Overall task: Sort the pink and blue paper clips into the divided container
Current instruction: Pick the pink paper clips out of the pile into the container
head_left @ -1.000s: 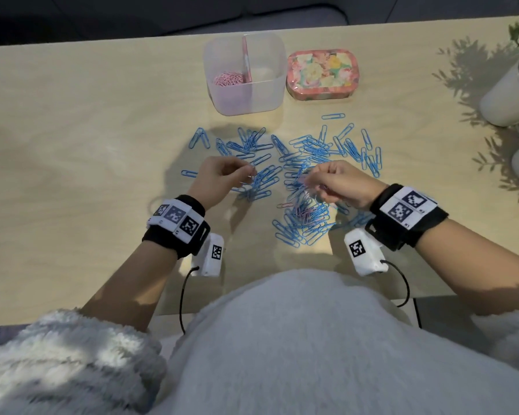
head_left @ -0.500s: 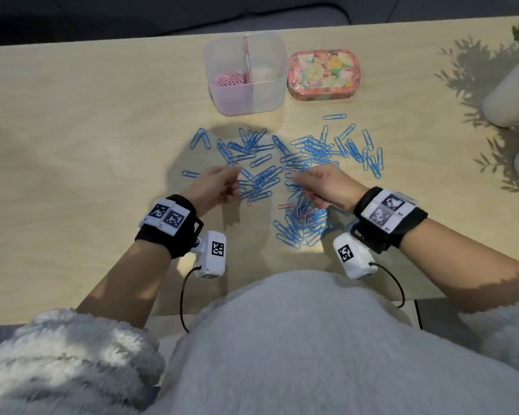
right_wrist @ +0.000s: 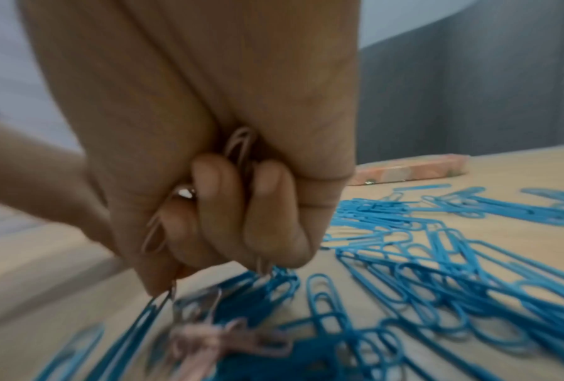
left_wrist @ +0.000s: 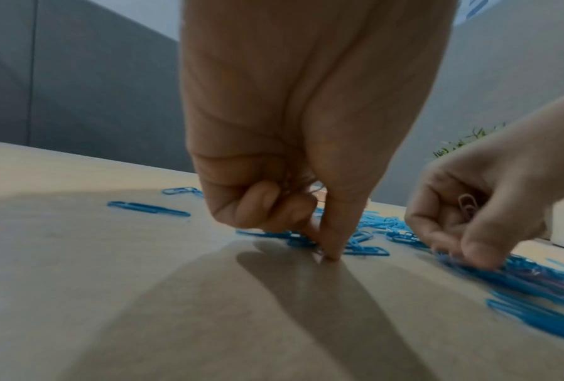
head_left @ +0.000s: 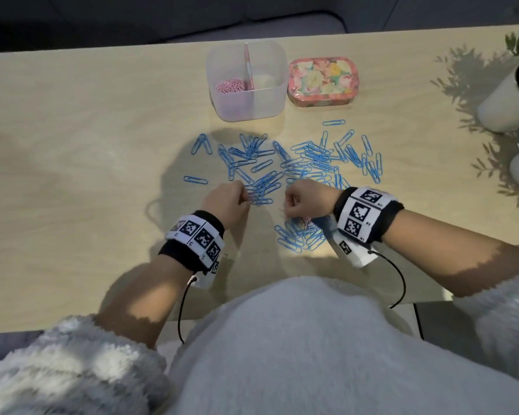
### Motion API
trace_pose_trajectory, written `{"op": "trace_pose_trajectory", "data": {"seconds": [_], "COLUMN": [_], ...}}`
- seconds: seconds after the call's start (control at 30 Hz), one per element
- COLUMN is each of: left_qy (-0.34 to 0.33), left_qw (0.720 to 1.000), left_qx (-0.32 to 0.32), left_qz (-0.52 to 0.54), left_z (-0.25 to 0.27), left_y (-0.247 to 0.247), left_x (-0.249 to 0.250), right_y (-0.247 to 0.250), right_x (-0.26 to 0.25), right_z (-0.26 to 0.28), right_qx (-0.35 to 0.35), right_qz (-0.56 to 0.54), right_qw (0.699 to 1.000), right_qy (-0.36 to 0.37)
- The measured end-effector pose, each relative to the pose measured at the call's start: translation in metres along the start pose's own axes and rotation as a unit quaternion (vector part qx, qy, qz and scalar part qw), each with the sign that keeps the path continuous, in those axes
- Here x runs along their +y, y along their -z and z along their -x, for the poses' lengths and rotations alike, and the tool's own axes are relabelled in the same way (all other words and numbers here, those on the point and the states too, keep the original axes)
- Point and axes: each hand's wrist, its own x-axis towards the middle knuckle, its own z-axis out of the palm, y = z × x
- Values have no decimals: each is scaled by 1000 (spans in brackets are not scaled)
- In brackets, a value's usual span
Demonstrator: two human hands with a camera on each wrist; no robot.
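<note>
Mostly we see blue clips (head_left: 306, 163), thin looped wire with a glossy coating, strewn loose and overlapping across the middle of the pale wood-grain table (head_left: 72, 145). Among those nearest us lie a few pink clips (right_wrist: 228, 340), blurred in the right wrist view. Our right hand (head_left: 307, 202) is curled into a fist around several pink clips, wire loops poking out between the fingers (right_wrist: 267, 211), its fingertips down at the heap. Our left hand (head_left: 226, 202) has its outer fingers folded in while thumb and forefinger pinch together at the table beside the clips; what they grip we cannot tell. Beyond the scatter stands the container (head_left: 270, 94), frosted soft-cornered plastic split by an upright divider, a mound of pink clips in its left half. Just beside it sits a rounded floral tin (head_left: 322, 77).
</note>
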Motion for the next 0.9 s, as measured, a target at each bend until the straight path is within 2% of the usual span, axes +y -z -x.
{"op": "trace_pose_trajectory", "data": {"seconds": [0.1,0.2,0.37,0.53,0.7,0.9], "left_qy": [-5,-15,-6,5,11,3], "left_qw": [1000,999,996,993,994,987], "left_qx": [-3,-34,-88,-83,-23,120], "left_qz": [6,11,24,80,102,103], "left_z": [0,0,-2,-1,-13,-51], "left_y": [2,4,15,33,69,118], "left_x": [-5,-7,-11,-26,-36,-11], "right_y": [29,71,134,157,163,163], "right_x": [-6,-18,-47,-60,-73,-83], "right_z": [1,-9,-36,-80,-109,-122], "right_qx": [7,19,40,90,143,114], "right_qz": [-164,-364,-461,-529,-622,-607], "right_qw": [986,931,884,839,766,783], "right_qy": [-13,-21,-62,-85,-77,-78]}}
